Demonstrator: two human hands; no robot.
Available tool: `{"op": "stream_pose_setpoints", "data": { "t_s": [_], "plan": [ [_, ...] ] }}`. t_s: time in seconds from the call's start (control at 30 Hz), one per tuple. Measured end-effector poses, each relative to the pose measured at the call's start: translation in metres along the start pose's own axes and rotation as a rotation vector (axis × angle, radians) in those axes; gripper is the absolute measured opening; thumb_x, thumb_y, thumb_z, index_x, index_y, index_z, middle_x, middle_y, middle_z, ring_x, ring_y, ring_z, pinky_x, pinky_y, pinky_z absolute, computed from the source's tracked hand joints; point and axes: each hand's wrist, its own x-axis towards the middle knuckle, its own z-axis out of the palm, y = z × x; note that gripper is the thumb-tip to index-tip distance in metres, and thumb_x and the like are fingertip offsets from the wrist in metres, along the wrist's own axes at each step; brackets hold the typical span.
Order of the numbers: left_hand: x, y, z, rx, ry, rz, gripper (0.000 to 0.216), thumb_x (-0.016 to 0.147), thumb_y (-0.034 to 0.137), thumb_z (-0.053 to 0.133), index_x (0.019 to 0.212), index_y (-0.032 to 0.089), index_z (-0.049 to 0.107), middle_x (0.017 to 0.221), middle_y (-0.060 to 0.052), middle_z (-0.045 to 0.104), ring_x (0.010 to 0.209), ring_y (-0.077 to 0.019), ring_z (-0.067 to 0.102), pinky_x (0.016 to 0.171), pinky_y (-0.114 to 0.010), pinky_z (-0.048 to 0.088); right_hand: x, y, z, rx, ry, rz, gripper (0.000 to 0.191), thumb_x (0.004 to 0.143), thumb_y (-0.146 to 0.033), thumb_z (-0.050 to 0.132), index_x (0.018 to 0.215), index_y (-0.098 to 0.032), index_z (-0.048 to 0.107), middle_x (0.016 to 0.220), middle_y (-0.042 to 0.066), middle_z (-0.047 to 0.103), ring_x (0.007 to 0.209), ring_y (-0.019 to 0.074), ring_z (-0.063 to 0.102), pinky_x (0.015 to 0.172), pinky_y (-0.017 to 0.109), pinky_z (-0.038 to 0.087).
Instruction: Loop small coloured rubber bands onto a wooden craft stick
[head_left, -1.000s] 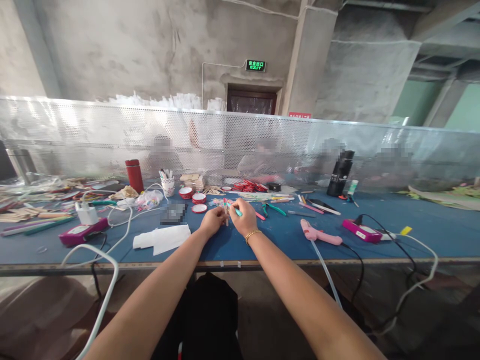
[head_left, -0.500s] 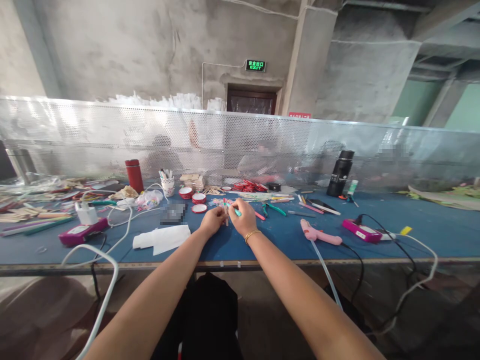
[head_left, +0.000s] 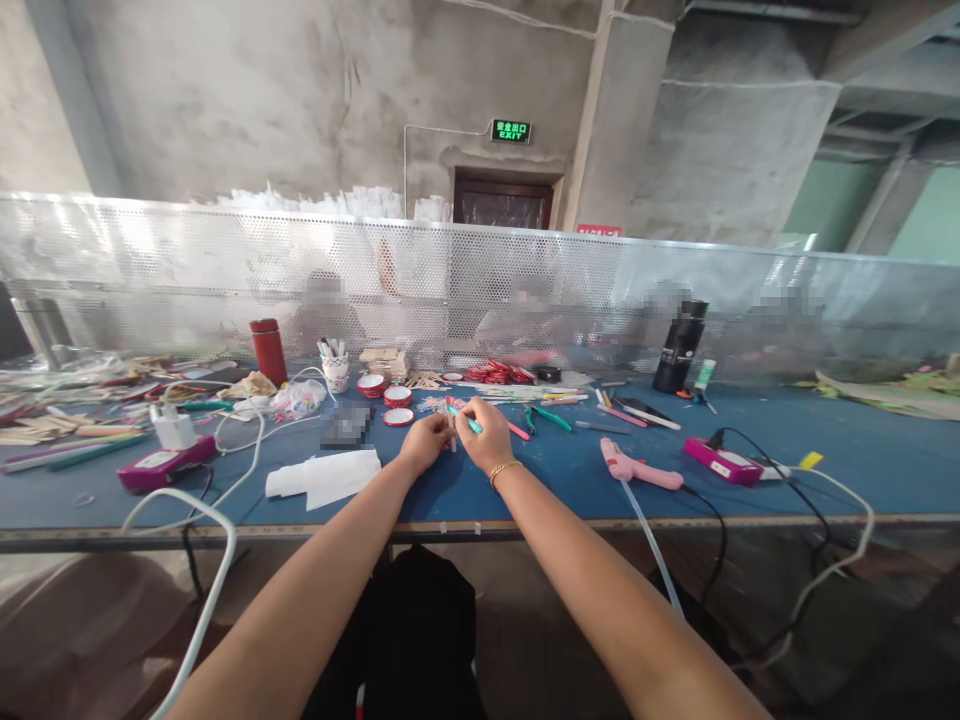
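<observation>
My left hand is closed on a small wooden stick that stands between my two hands over the blue table. A teal marker pen sits in the closed fingers of my right hand, its front end angled toward the stick. Where the tip meets the stick is too small to make out. Just left of my hands lie round red tins with white tops. Green-handled pliers and a pink pen rest to the right.
A pink glue gun lies at the right by a magenta power box. White paper, another magenta box and loose cables are left. Red and black flasks stand before a perforated metal screen.
Almost nothing has moved. My hands keep the same place, with only a slight shift of the pen in my right fingers.
</observation>
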Motion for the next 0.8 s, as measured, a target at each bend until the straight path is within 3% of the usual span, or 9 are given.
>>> {"op": "stream_pose_setpoints", "data": {
  "t_s": [0.57,0.8],
  "plan": [
    [-0.002,0.004,0.0,-0.019,-0.007,-0.008,0.025,0.069,0.041,0.064,0.066,0.019,0.053,0.056,0.004,0.054,0.051,-0.01,0.05,0.053,-0.022,0.039,0.0,0.001,-0.001,-0.013,0.031,0.007,0.015,0.084,-0.02,0.05,0.07,-0.023,0.044,0.067,-0.001,0.055,0.068,0.0169,0.053,0.069,0.028,0.04],
    [-0.005,0.014,-0.002,0.053,-0.036,-0.017,0.019,0.071,0.034,0.059,0.062,0.018,0.055,0.054,0.003,0.055,0.05,-0.0098,0.048,0.052,-0.022,0.037,0.0,-0.001,-0.004,-0.002,0.03,0.002,0.017,0.083,-0.019,0.05,0.069,-0.023,0.043,0.066,-0.001,0.054,0.067,0.0166,0.052,0.068,0.028,0.04]
  ]
}}
